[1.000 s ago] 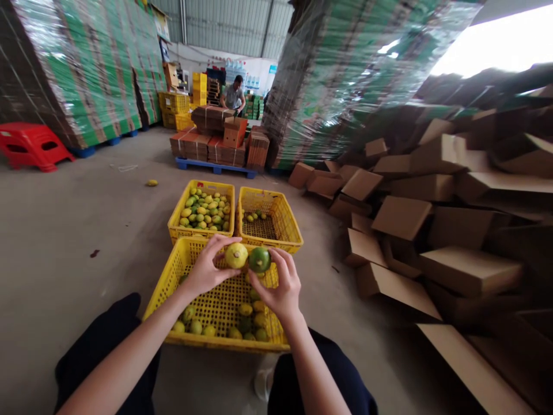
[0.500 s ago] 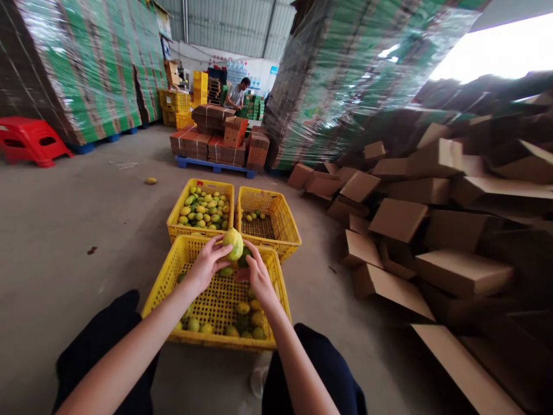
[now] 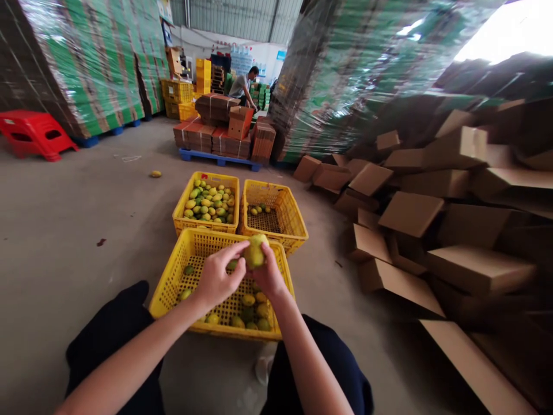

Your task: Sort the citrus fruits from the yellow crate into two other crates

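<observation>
Above the near yellow crate (image 3: 162, 285), my right hand (image 3: 273, 276) grips a yellow-green lemon (image 3: 256, 251). My left hand (image 3: 220, 275) is just left of it, thumb and index finger apart; the index fingertip reaches the lemon's side. Whether it touches cannot be made out. Between those fingers a green lemon (image 3: 232, 264) shows, seemingly lower down in the crate. Several green and yellow lemons (image 3: 248, 314) lie at the crate's near right, and a few more along its left side. My hands hide part of the crate floor.
Behind stand a crate full of lemons (image 3: 209, 203) and a crate with a few lemons (image 3: 298, 222). One lemon (image 3: 155, 173) lies on the floor. Cardboard boxes (image 3: 410, 213) are heaped at right. Farther off are a red stool (image 3: 37, 135), a loaded blue pallet (image 3: 220, 161) and a person (image 3: 242, 87).
The yellow-green lemon has passed from my left hand to my right. The dark green lemon by my right fingers no longer shows there. The far person has bent forward.
</observation>
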`<state>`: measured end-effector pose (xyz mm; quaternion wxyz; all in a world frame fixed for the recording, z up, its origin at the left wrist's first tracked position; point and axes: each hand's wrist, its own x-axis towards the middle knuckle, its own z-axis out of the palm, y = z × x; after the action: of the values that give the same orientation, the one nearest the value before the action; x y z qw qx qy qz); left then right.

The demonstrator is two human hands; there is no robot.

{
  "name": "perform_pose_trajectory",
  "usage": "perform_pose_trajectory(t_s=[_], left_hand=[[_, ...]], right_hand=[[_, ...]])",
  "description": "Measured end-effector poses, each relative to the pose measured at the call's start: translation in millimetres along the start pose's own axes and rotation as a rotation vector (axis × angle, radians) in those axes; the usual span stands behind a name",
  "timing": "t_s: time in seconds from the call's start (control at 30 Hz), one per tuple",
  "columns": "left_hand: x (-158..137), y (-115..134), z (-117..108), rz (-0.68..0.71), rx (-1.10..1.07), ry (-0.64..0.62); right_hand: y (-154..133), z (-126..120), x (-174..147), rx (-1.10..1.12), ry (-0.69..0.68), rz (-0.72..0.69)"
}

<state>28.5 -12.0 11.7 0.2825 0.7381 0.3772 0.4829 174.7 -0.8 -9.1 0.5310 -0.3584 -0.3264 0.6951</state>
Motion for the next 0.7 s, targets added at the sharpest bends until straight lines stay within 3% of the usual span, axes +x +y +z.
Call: perform_pose_trajectory(t_s=[0.1, 0.2, 0.43, 0.57, 0.7], left_hand=[[8, -11, -10, -0.06, -0.011, 0.002], [12, -19, -13, -0.09, -0.026, -0.133], [17, -44, -4, -0.196, -0.051, -0.234], [26, -50, 2, -0.234, -0.111, 0.022], [32, -41, -3, -0.195, -0.253, 0.263]], right_hand=[[-16, 2, -10, 0.139, -0.054, 0.014], [-21, 6, -18, 0.174, -0.088, -0.008], [5, 13, -15, 0.063, -0.043, -0.021], [3, 12, -15, -0.017, 0.051, -0.138], [-11, 3, -18, -0.424, 0.306, -0.459]])
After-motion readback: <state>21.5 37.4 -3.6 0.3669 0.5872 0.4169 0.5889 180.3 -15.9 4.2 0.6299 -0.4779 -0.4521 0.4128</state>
